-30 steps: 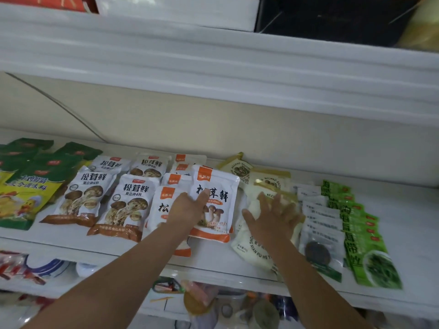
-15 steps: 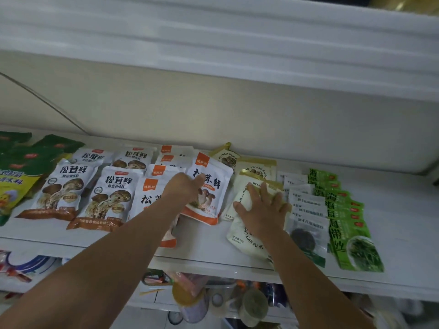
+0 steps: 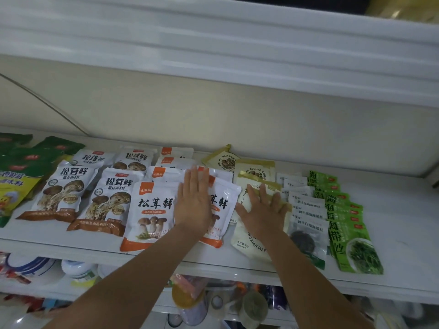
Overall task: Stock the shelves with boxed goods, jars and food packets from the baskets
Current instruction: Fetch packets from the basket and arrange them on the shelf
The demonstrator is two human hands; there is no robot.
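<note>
Rows of flat food packets lie on a white shelf point(image 3: 392, 236). My left hand point(image 3: 193, 203) lies flat, fingers straight, on the white and orange mushroom packets point(image 3: 149, 210), covering the seam between the two front ones. My right hand point(image 3: 263, 210) presses, fingers spread, on the cream and yellow packets point(image 3: 249, 243) just to the right. Beside these lie white seaweed packets point(image 3: 306, 231) and green seaweed packets point(image 3: 351, 243). White and brown mushroom packets point(image 3: 64, 193) fill the left.
Dark green and yellow packets point(image 3: 16, 176) lie at the far left. Another shelf's white edge point(image 3: 213, 43) hangs overhead. Below the front edge, a lower shelf holds jars point(image 3: 190, 302), a white bottle point(image 3: 78, 269) and bowls point(image 3: 26, 264). The shelf's right end is bare.
My left hand has flattened from a loose curl onto the orange mushroom packets, and the front packet left of it now shows fully. The right hand stays pressed on the cream packets.
</note>
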